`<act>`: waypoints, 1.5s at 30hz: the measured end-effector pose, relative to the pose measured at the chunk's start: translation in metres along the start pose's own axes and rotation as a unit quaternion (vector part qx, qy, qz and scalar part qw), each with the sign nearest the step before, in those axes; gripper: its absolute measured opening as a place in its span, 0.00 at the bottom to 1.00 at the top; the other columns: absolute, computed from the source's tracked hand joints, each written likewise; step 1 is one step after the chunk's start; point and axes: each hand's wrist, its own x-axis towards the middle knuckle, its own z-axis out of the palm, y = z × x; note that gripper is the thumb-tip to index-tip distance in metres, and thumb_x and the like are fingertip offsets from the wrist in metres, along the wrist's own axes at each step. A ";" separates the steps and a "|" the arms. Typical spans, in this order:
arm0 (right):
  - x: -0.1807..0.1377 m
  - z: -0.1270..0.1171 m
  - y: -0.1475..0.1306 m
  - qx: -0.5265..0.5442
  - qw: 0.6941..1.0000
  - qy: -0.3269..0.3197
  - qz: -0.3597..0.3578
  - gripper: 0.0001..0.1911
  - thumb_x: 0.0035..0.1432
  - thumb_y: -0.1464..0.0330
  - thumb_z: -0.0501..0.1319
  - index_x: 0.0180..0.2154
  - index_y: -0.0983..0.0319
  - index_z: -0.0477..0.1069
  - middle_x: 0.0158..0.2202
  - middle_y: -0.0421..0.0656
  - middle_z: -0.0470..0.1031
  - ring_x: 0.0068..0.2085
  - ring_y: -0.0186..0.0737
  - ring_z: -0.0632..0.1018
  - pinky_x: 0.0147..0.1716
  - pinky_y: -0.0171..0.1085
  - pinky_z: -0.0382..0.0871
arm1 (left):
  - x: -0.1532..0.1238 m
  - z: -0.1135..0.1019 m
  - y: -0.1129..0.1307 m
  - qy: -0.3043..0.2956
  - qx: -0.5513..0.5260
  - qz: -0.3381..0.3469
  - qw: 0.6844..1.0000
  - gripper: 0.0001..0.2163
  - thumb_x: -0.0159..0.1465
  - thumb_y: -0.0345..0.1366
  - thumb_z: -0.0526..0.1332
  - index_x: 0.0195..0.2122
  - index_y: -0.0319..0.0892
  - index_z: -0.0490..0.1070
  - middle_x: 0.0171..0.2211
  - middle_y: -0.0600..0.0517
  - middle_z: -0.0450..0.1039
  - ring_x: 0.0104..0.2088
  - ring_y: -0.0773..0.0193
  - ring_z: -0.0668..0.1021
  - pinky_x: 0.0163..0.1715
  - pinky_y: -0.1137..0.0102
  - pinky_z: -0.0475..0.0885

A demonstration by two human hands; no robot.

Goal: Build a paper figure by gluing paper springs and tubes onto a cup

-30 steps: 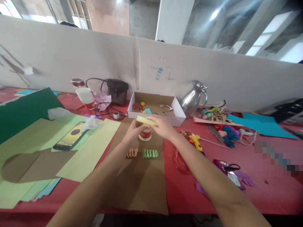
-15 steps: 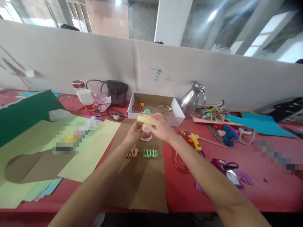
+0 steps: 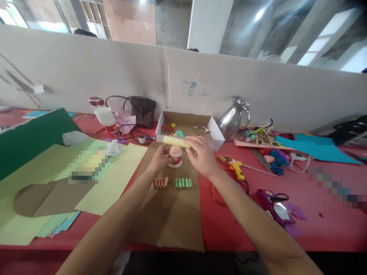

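1. The red surface is the largest thing here, with paper sheets to the left and craft scraps to the right.
2. On it lies a brown cardboard sheet, under the work in hand.
3. A shallow white box stands behind the work, small coloured pieces inside it.
4. The right hand has slid back to the yellow strip's right end: half a second ago its fingers covered much more of it. Fingertips touch that end, thumb spread below; I cannot tell whether they pinch it.
5. The left hand has its fingers curled in on the cup's left side, thumb toward the front; it looks clamped on the cup, seemingly steadying it.
6. The red-and-white cup stands upright near the cardboard's far edge, between both hands.
7. The yellow folded strip lies crosswise above the cup, dipping to the right. More of its length now shows, so its alignment looks easier to judge.
8. Two zigzag strips, orange and green, lie apart on the cardboard, nearer the person than the cup.
9. A peach piece sits on the cup beneath the yellow strip; whether they touch is unclear.
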 end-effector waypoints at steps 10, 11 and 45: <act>-0.097 -0.003 -0.025 0.094 0.960 -0.196 0.176 0.21 0.56 0.69 0.64 0.53 0.59 0.69 0.53 0.50 0.69 0.57 0.47 0.70 0.58 0.50 0.63 | -0.081 -0.067 0.014 -0.058 0.327 0.012 0.943 0.26 0.49 0.42 0.70 0.51 0.50 0.74 0.53 0.48 0.74 0.51 0.49 0.74 0.50 0.57 0.68; -0.100 0.000 -0.027 0.095 0.958 -0.201 0.178 0.23 0.56 0.68 0.65 0.54 0.59 0.68 0.55 0.50 0.68 0.59 0.48 0.68 0.60 0.50 0.61 | -0.088 -0.064 0.010 -0.081 0.354 0.032 0.931 0.28 0.47 0.42 0.72 0.52 0.51 0.74 0.54 0.48 0.73 0.53 0.47 0.72 0.53 0.56 0.66; -0.082 0.007 -0.027 0.059 0.957 -0.230 0.169 0.33 0.51 0.61 0.70 0.57 0.56 0.66 0.55 0.49 0.69 0.57 0.53 0.69 0.55 0.53 0.65 | 0.010 -0.043 -0.006 -0.049 0.329 0.138 0.933 0.20 0.55 0.46 0.67 0.47 0.45 0.77 0.44 0.47 0.76 0.47 0.52 0.76 0.51 0.60 0.68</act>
